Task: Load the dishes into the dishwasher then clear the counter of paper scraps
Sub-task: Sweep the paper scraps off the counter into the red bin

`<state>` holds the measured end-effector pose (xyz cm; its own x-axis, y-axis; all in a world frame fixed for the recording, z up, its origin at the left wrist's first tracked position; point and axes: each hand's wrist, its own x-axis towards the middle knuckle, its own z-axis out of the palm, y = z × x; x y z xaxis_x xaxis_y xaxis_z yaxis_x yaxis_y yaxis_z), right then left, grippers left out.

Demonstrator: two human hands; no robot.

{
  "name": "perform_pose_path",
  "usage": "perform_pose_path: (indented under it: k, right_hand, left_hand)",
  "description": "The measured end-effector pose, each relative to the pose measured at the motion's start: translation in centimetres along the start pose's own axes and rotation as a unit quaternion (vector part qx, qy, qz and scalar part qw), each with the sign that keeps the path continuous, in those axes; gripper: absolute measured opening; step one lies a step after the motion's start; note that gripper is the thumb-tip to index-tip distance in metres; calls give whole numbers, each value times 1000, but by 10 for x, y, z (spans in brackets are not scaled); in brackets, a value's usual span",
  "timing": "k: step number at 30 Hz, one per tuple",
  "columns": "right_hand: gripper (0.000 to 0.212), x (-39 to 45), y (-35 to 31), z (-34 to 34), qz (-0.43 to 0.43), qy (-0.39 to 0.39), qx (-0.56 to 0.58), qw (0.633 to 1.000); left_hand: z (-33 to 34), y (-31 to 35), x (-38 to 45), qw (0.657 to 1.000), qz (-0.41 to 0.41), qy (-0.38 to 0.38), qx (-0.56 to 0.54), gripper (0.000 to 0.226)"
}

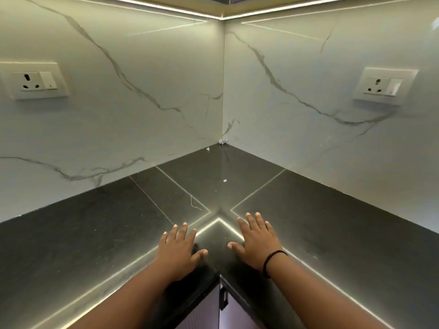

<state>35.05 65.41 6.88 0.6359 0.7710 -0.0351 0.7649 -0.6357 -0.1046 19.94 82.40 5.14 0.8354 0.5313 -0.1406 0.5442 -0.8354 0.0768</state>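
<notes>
Paper scraps (223, 141) lie in the counter's (83, 233) back corner (sockets (34, 80) on both walls)

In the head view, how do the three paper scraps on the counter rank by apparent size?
1. Crumpled scrap in the corner.
2. Mid-counter scrap and scrap by the left wall: look alike; differing distances make the ranking unsure.

Two white marble-veined walls (142, 91) meet in a corner above a dark L-shaped bench (71, 245); each wall carries a socket (33, 80), lit by a strip light (166, 11) overhead.

Tiny corner scraps (223, 141), shape unclear
</notes>
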Motion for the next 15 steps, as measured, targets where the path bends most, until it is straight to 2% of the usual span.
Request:
perform_pose_path:
  k: [1, 3, 7, 15]
  right_hand:
    - [82, 13, 9, 4, 4, -7, 6, 1000]
    - [85, 35, 23, 9, 5, -19, 16, 1000]
    - [87, 74, 42, 17, 17, -47, 40, 998]
    - [89, 165, 38, 28, 30, -85, 61, 994]
  left_hand:
    - [2, 2, 11, 1000, -8, -7, 2, 83]
    - [6, 5, 30, 1000, -23, -19, 1, 84]
    - [10, 7, 62, 998, -53, -24, -21, 112]
    - [-3, -21, 146, 999, -37, -19, -13, 102]
